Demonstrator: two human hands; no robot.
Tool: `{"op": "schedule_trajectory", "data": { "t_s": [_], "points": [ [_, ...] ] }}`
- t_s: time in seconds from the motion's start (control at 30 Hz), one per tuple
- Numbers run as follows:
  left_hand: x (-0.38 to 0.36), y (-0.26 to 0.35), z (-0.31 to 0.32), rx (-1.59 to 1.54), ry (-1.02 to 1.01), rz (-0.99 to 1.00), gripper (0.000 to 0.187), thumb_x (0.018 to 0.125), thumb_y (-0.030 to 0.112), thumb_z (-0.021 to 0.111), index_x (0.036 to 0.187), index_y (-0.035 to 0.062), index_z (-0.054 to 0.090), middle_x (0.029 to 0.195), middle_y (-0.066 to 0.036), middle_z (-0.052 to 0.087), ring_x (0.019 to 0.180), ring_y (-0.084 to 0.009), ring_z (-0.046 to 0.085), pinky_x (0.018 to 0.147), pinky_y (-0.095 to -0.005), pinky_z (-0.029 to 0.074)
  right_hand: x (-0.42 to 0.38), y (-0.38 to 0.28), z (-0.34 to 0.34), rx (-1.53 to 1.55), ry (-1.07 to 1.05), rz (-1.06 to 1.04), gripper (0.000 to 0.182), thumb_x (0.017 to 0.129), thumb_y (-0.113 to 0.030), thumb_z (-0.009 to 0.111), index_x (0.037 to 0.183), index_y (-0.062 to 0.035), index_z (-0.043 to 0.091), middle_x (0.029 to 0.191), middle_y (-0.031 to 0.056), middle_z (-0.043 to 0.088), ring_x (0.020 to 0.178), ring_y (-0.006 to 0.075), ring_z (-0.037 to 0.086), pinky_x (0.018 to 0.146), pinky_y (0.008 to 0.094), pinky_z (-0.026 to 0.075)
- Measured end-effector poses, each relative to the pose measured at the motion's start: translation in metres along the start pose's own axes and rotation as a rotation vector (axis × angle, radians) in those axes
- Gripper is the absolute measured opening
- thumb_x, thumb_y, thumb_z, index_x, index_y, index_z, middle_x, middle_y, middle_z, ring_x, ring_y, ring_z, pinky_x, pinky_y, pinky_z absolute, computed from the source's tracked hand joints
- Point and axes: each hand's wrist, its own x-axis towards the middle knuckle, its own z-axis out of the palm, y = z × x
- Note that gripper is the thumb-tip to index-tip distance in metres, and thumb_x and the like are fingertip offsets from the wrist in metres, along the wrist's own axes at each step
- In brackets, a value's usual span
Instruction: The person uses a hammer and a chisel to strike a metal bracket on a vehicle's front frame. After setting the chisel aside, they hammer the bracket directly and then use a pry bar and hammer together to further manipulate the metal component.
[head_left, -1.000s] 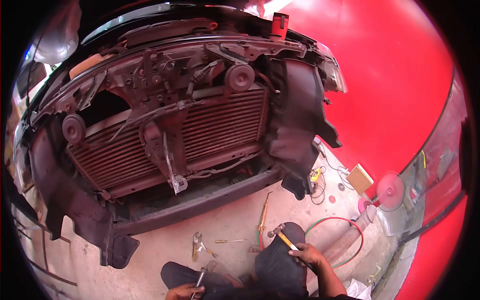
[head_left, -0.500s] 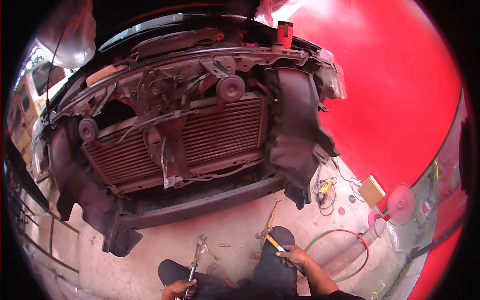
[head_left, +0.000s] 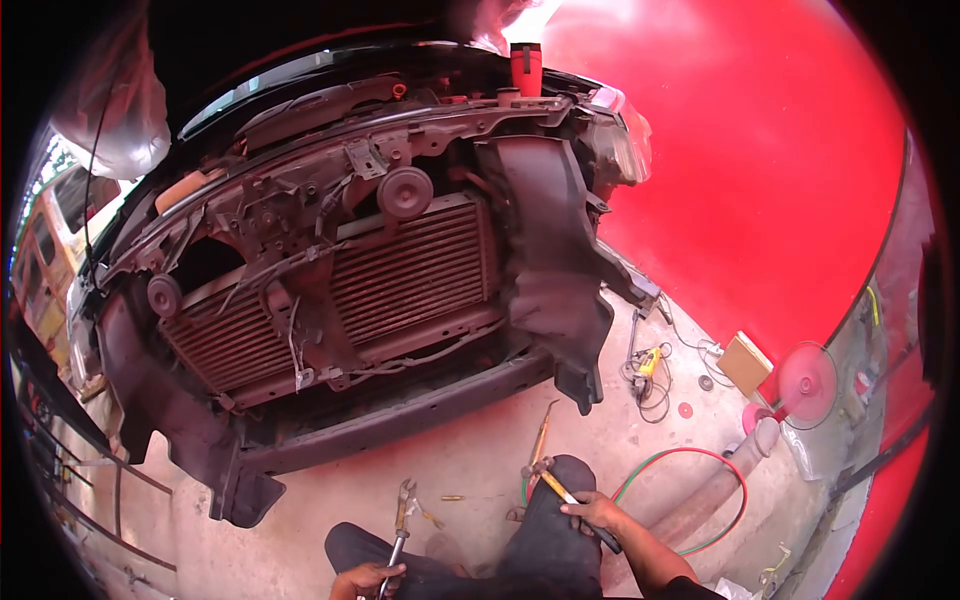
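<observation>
At the bottom centre, my left hand (head_left: 368, 578) is wrapped round the metal handle of a long tool (head_left: 398, 535), whose jawed head points up over the floor. My right hand (head_left: 592, 510) holds a hammer (head_left: 562, 490) by its handle, the head resting near my knee (head_left: 570, 470). A thin torch-like rod (head_left: 541, 435) stands just beyond the hammer head. On the floor between my knees and the car lies a thin screwdriver (head_left: 455, 498).
A car front without its bumper, with its radiator (head_left: 410, 280) exposed, fills the upper left. At right are a yellow power tool (head_left: 648, 365), a cardboard box (head_left: 745, 363), a fan (head_left: 805, 384), a grey cylinder (head_left: 740, 465) and a red-green hose (head_left: 740, 500).
The view has shifted, so the car appears further left. Both hands keep their tools; the left hand and its tool appear slightly further right.
</observation>
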Motion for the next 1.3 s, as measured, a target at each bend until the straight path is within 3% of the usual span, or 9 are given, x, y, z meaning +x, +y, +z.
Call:
{"op": "schedule_trajectory", "data": {
  "t_s": [0.37, 0.43, 0.67, 0.73, 0.83, 0.93, 1.0, 1.03, 1.3],
  "points": [
    [0.014, -0.002, -0.013, -0.062, -0.061, 0.032, 0.024, 0.103, 0.035, 0.059, 0.103, 0.0109, 0.057, 0.072, -0.002, 0.056, 0.065, -0.0211, 0.058, 0.066, -0.0403, 0.053, -0.011, -0.001, 0.005, 0.004, 0.077, -0.004, 0.034, 0.093, -0.029, 0.075, 0.111, -0.0016, 0.066, 0.065, 0.0029, 0.062, 0.042, 0.009, 0.05, 0.039, 0.0253, 0.038],
    [-0.007, 0.001, 0.009, -0.091, 0.166, 0.117, 0.03, 0.095, 0.037, 0.071, 0.089, 0.0085, 0.063, 0.065, -0.001, 0.056, 0.052, -0.0182, 0.053, 0.046, -0.036, 0.046, -0.007, -0.005, 0.01, 0.001, 0.074, -0.007, 0.034, 0.093, -0.029, 0.075, 0.111, -0.0016, 0.066, 0.065, 0.0029, 0.062, 0.043, 0.009, 0.05, 0.039, 0.0254, 0.038],
    [0.013, -0.023, -0.018, -0.112, 0.183, 0.169, 0.03, 0.095, 0.036, 0.071, 0.094, 0.0069, 0.065, 0.068, -0.003, 0.058, 0.057, -0.0196, 0.056, 0.049, -0.0377, 0.05, 0.008, -0.021, 0.021, -0.074, 0.011, -0.001, 0.037, 0.094, -0.031, 0.074, 0.114, -0.002, 0.065, 0.066, 0.0031, 0.062, 0.043, 0.0094, 0.051, 0.04, 0.0255, 0.041],
    [0.015, -0.02, -0.031, -0.12, -0.113, 0.118, 0.025, 0.104, 0.034, 0.058, 0.108, 0.0094, 0.058, 0.073, -0.005, 0.058, 0.066, -0.023, 0.061, 0.067, -0.0421, 0.055, 0.012, -0.02, 0.02, -0.084, -0.009, -0.004, 0.037, 0.094, -0.031, 0.074, 0.115, -0.0019, 0.065, 0.067, 0.0031, 0.062, 0.043, 0.0094, 0.051, 0.04, 0.0255, 0.041],
    [-0.003, -0.019, 0.001, -0.129, 0.201, 0.186, 0.03, 0.095, 0.037, 0.071, 0.095, 0.007, 0.065, 0.068, -0.003, 0.058, 0.055, -0.0206, 0.056, 0.049, -0.0368, 0.05, 0.014, -0.016, 0.019, -0.052, -0.033, -0.012, 0.037, 0.094, -0.032, 0.074, 0.114, -0.0021, 0.065, 0.067, 0.0031, 0.063, 0.043, 0.0093, 0.051, 0.04, 0.0254, 0.041],
    [-0.003, -0.015, 0.003, -0.126, 0.212, 0.173, 0.026, 0.092, 0.031, 0.075, 0.092, 0.0063, 0.067, 0.068, -0.002, 0.061, 0.054, -0.0179, 0.056, 0.049, -0.0327, 0.048, 0.015, -0.012, 0.016, -0.034, -0.036, -0.007, 0.035, 0.094, -0.031, 0.074, 0.112, -0.0022, 0.066, 0.067, 0.0031, 0.063, 0.043, 0.0097, 0.051, 0.04, 0.0263, 0.041],
    [0.011, -0.011, -0.021, -0.06, -0.121, 0.094, 0.028, 0.103, 0.035, 0.058, 0.111, 0.0078, 0.057, 0.074, -0.007, 0.06, 0.068, -0.0246, 0.063, 0.068, -0.0441, 0.057, 0.019, -0.002, 0.011, -0.065, 0.008, -0.01, 0.033, 0.094, -0.029, 0.073, 0.112, -0.0018, 0.066, 0.067, 0.0042, 0.063, 0.043, 0.0112, 0.052, 0.04, 0.0278, 0.042],
    [0.007, -0.007, -0.016, -0.024, -0.078, 0.084, 0.034, 0.103, 0.037, 0.058, 0.116, 0.0058, 0.056, 0.075, -0.008, 0.062, 0.069, -0.0252, 0.065, 0.069, -0.045, 0.058, 0.016, -0.005, 0.011, -0.091, -0.021, -0.006, 0.033, 0.094, -0.029, 0.073, 0.112, -0.0018, 0.066, 0.067, 0.0042, 0.063, 0.043, 0.0112, 0.052, 0.04, 0.0278, 0.042],
    [0.008, 0.001, 0.003, -0.031, -0.042, 0.102, 0.042, 0.097, 0.045, 0.066, 0.113, 0.0079, 0.056, 0.075, -0.004, 0.059, 0.062, -0.0179, 0.063, 0.057, -0.0376, 0.059, 0.007, -0.008, 0.004, -0.023, 0.016, 0.027, 0.033, 0.095, -0.022, 0.071, 0.118, 0.0005, 0.064, 0.065, 0.0087, 0.063, 0.042, 0.017, 0.054, 0.039, 0.0302, 0.042]
  ]
}}
